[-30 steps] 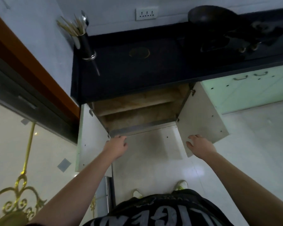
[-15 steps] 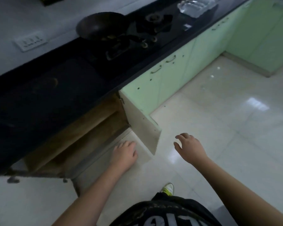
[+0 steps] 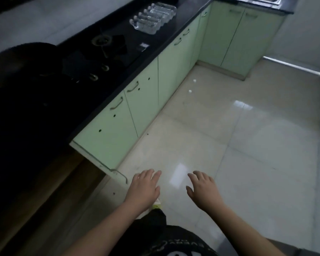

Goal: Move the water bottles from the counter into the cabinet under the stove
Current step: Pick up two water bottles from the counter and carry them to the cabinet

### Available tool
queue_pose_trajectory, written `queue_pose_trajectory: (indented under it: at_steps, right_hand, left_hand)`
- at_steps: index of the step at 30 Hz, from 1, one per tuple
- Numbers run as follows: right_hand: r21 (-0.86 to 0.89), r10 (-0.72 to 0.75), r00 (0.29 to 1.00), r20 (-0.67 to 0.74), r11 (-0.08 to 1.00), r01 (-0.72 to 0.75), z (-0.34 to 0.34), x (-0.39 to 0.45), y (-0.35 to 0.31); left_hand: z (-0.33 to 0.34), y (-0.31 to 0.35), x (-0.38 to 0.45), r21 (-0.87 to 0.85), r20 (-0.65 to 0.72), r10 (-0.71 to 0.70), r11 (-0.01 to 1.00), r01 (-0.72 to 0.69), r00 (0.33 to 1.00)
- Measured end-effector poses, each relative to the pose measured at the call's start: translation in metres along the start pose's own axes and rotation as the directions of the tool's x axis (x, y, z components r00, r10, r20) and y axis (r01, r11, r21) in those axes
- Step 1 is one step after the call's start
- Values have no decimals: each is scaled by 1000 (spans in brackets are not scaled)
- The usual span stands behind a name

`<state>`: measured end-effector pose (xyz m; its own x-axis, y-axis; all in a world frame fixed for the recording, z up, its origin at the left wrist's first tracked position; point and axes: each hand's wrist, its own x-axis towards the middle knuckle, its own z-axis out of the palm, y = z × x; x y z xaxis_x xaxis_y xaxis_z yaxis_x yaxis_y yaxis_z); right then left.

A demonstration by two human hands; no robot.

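Water bottles lie far along counter, well beyond both empty, loosely spread hands; left hand nearer the counter than right hand.

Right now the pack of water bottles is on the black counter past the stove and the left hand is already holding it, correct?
Not quite. The pack of water bottles is on the black counter past the stove, but the head view shows the left hand empty, fingers relaxed, far from it over the floor.

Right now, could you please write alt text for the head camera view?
Both hands, left and right, hover open and empty above the tiled floor beside an open cabinet door. Water bottles lie on the black counter beyond the stove.
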<state>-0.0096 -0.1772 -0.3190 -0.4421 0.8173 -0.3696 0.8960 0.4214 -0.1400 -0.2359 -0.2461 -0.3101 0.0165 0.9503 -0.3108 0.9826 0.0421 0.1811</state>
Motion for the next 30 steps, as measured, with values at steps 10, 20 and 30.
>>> queue_pose_trajectory:
  at_steps: [10,20,30]
  right_hand:
    - [22,167,984,61,985,-169,-37,82,94]
    - [159,474,880,5,869,-469,-84,145,190]
    - [234,505,863,7,839,-492,-125,239,360]
  left_hand:
    - [-35,26,170,17,11,185,983,-185,983]
    - [-81,75,328,144,116,361,916,-376,925]
    - [-102,189,510,201,191,362,896,-397,912]
